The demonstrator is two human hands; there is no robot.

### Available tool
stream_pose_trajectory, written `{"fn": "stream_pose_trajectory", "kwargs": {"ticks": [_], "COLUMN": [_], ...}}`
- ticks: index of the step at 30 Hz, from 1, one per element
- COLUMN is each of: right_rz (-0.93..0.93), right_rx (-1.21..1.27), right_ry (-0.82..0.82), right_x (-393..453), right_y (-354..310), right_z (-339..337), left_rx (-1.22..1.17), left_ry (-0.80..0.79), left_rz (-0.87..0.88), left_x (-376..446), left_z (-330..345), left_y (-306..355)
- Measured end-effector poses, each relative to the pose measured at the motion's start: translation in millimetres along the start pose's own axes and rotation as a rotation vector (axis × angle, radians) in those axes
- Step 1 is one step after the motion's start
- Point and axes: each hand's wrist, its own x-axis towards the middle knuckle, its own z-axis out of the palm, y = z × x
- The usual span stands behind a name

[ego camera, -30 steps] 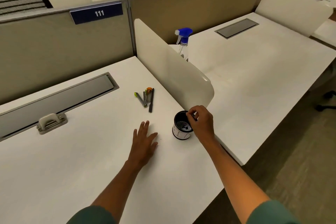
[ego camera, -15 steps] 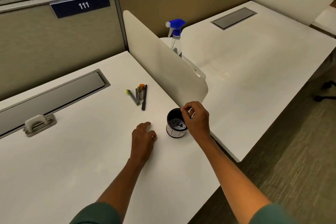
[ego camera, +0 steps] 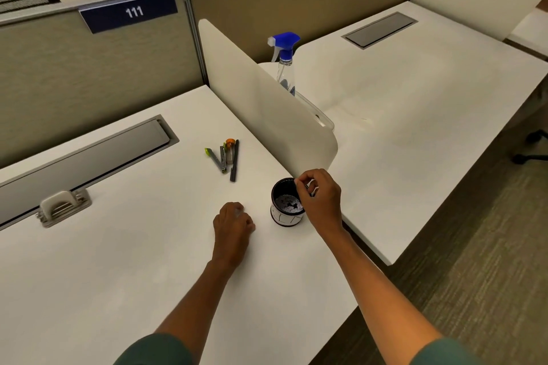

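Hand Positions at Pen Holder, Station 111

1. Right hand: thumb and forefinger are closed together in a pinch on the far right rim of the pen holder. The remaining fingers are curled above the rim. A pale speck shows between them; what it is cannot be told.

2. Left hand: it rests on the bench, just left of the holder and not touching it. Its fingers are curled under into a loose fist, with nothing visible inside.

3. Pen holder: black inside, white outside with dark line markings. It stands upright on the bench near the front end of the white divider panel. No writing on it can be read.

4. Labels: a dark blue sign on the partition reads "111". The spray bottle with a blue trigger head, behind the divider, shows no legible label.

5. Other items: a cluster of pens lies on the bench behind the left hand, well apart from the holder.

6. Change from one second ago: the left hand lay flat with fingers spread; they are now drawn in. The right-hand pinch and the holder position are unchanged.
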Motion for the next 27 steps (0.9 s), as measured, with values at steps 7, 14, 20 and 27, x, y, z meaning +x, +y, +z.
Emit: {"fn": "stream_pose_trajectory", "kwargs": {"ticks": [7, 14, 20, 27], "right_rz": [0.019, 0.037, 0.054, 0.048], "right_rx": [0.008, 0.007, 0.013, 0.014], "right_ry": [0.021, 0.025, 0.049, 0.1], "right_x": [0, 0, -2, -5], "right_y": [-2, -6, -7, -4], "right_z": [0, -1, -12, -25], "left_rx": [-0.232, -0.361, -0.209, -0.113], "left_ry": [0.171, 0.209, 0.166, 0.128], "left_rz": [-0.008, 0.144, 0.226, 0.224], "left_x": [20, 40, 48, 46], "left_z": [-16, -23, -15, -19], "left_y": [31, 82, 94, 88]}}
